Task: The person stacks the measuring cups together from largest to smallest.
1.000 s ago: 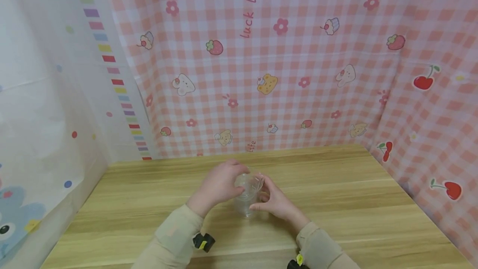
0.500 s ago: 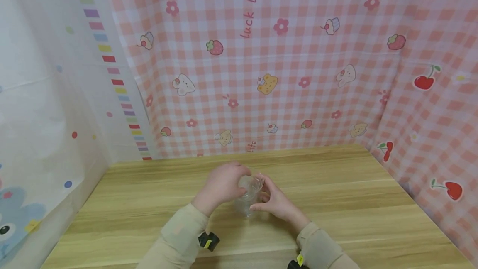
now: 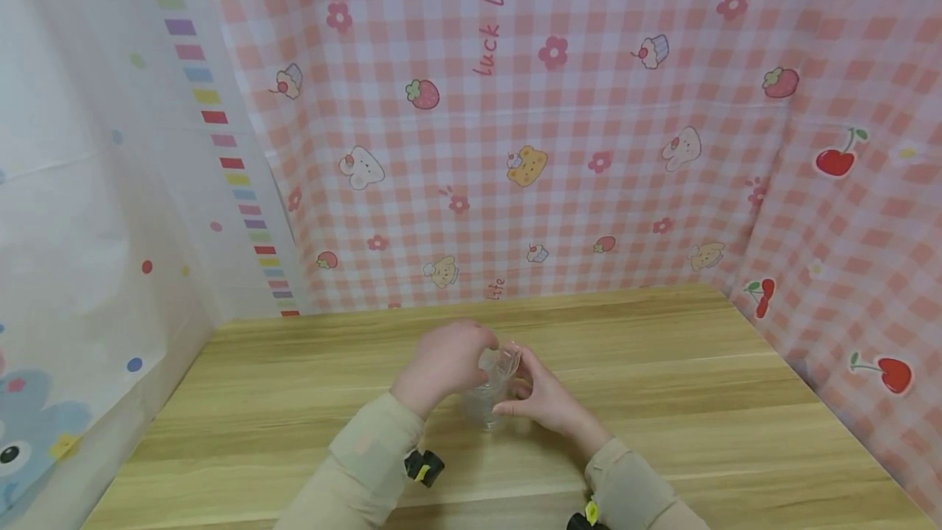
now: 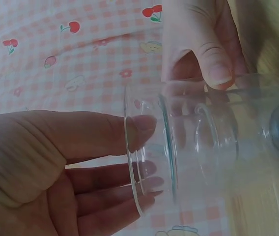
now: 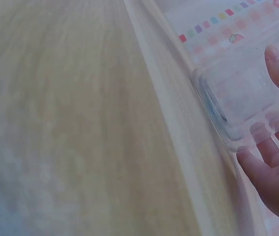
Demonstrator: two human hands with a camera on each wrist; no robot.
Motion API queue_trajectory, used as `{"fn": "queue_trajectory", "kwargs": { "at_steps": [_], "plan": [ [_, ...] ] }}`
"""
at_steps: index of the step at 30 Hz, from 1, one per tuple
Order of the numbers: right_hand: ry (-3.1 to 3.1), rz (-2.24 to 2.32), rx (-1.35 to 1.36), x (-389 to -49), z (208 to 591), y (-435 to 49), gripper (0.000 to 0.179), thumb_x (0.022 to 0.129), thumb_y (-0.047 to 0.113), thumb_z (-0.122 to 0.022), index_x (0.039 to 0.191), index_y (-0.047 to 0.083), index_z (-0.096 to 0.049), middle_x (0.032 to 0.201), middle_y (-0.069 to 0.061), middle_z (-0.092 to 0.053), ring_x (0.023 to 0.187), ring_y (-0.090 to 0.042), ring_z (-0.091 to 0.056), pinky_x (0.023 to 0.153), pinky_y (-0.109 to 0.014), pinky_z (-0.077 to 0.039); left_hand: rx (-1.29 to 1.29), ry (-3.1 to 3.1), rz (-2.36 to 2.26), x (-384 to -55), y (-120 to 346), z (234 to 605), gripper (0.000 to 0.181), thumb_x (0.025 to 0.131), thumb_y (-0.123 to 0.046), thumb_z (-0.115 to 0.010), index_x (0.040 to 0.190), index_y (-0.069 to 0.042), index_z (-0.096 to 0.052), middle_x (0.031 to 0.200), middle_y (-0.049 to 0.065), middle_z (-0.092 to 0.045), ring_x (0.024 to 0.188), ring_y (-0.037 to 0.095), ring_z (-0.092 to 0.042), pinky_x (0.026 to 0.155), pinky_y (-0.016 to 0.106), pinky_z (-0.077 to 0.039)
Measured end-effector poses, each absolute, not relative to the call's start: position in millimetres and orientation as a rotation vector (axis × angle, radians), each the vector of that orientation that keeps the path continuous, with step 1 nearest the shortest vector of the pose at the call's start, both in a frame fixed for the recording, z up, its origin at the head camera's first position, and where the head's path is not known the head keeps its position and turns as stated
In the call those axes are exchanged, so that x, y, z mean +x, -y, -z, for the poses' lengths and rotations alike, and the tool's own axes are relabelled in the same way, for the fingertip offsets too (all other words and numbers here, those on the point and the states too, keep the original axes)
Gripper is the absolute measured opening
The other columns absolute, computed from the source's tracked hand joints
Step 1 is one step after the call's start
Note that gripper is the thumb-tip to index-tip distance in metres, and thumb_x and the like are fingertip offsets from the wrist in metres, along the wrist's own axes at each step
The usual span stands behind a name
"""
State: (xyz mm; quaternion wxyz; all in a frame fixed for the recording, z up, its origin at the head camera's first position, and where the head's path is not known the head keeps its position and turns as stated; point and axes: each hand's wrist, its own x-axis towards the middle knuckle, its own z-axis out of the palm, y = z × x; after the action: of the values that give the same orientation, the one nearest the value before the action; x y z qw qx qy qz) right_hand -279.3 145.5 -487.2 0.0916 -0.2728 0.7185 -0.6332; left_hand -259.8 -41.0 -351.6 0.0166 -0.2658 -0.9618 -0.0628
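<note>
A clear see-through jar (image 3: 482,414) stands on the wooden table between my two hands. My left hand (image 3: 450,360) reaches over its top, thumb and fingers gripping the round clear upper part. In the left wrist view the left thumb and fingertips show through the clear rim (image 4: 171,147). On the other side my right hand (image 3: 546,401) holds the jar's body, its thumb toward the front and fingers around the far side. The right wrist view shows the jar's flat base end (image 5: 215,105) beside the right fingers.
The wooden tabletop (image 3: 699,399) spreads out on both sides. A pink checked cloth (image 3: 589,105) hangs behind and to the right, and a white patterned cloth (image 3: 81,186) hangs at the left. A black wrist strap (image 3: 424,469) sits by the left sleeve.
My left hand has moved slightly right and turned over the jar's top, covering more of it, with the forearm following. My right hand and the jar's body have stayed in place.
</note>
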Motion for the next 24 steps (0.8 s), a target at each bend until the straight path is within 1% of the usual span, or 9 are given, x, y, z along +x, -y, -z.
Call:
{"fn": "queue_trajectory", "kwargs": {
  "at_steps": [4, 10, 24],
  "plan": [
    [-2.121, 1.880, -0.789, -278.6, 486.4, -146.0, 0.090, 0.082, 0.008, -0.080, 0.151, 0.004, -0.023, 0.155, -0.019, -0.029, 0.142, -0.038, -0.030, 0.112, -0.047, -0.034, -0.809, 3.027, 0.184, -260.6, 38.0, 350.3, 0.034, 0.080, -0.021, -0.083, 0.111, -0.015, -0.073, 0.109, 0.001, -0.069, 0.098, 0.019, -0.064, 0.076, 0.037, -0.056],
    [-2.121, 1.882, -0.791, -278.9, 487.5, -146.2, 0.089, 0.082, 0.007, -0.080, 0.151, 0.005, -0.024, 0.155, -0.017, -0.030, 0.142, -0.037, -0.031, 0.113, -0.047, -0.033, -0.799, 3.063, 0.191, -261.9, 35.3, 349.5, 0.033, 0.080, -0.019, -0.083, 0.111, -0.015, -0.074, 0.108, 0.001, -0.070, 0.098, 0.019, -0.064, 0.076, 0.037, -0.056],
    [-2.109, 1.909, -0.788, -279.2, 487.9, -145.2, 0.090, 0.081, 0.005, -0.081, 0.151, 0.004, -0.024, 0.154, -0.018, -0.032, 0.141, -0.038, -0.031, 0.112, -0.045, -0.035, -0.836, 3.057, 0.231, -267.5, 33.4, 350.1, 0.028, 0.076, -0.014, -0.082, 0.104, -0.015, -0.076, 0.102, -0.001, -0.072, 0.093, 0.018, -0.065, 0.073, 0.035, -0.055]
  ]
}}
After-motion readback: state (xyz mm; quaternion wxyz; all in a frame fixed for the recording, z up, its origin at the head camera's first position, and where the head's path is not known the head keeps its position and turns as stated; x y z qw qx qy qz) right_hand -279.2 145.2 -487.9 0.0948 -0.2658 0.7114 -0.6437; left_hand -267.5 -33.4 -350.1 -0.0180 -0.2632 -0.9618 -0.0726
